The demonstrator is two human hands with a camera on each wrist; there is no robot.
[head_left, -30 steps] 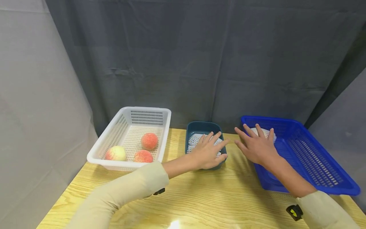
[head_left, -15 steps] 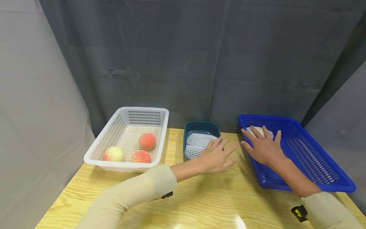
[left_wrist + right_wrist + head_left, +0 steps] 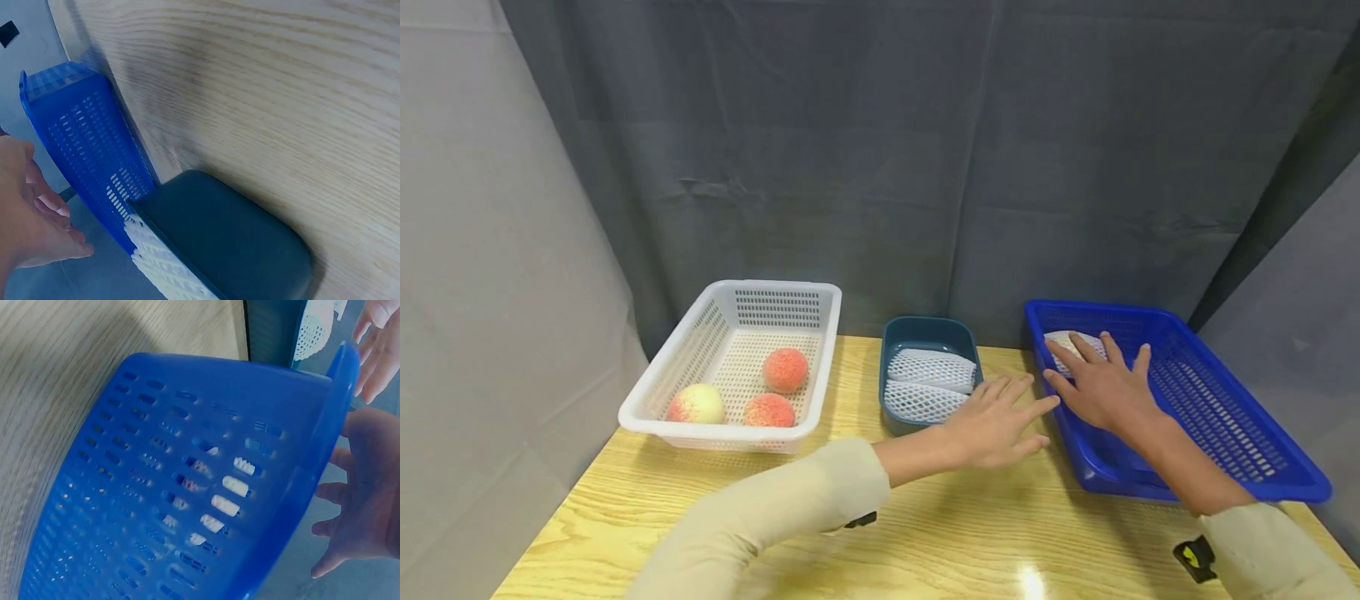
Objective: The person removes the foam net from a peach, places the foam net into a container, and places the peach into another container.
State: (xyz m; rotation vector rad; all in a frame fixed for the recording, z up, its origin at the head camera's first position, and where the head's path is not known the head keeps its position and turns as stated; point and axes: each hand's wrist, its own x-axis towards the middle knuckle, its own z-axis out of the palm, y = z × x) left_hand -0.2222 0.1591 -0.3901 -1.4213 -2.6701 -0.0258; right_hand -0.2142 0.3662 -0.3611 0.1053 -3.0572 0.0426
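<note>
My left hand (image 3: 996, 425), fingers spread straight, is over the near right edge of a dark teal bin (image 3: 928, 332) and holds nothing. Two white foam fruit nets (image 3: 928, 371) lie in that bin. Over the left side of a blue basket (image 3: 1225, 417) is my right hand (image 3: 1108, 392), its fingers spread too. Under its fingertips, in the basket's far left corner, sits a peach in a white foam net (image 3: 1071, 343); whether they touch is unclear. The right wrist view shows bits of the net and peach through the slots of the blue basket wall (image 3: 187, 456).
A white basket (image 3: 831, 350) at the left holds a pale yellow and pink peach (image 3: 698, 404) and two red-pink peaches (image 3: 786, 370). All the containers stand on a wood-grain table (image 3: 940, 533) before a grey curtain (image 3: 850, 167).
My left hand has moved right and toward me, off the teal bin, uncovering the foam nets. The right hand has shifted slightly right. The netted peach stays in the blue basket.
</note>
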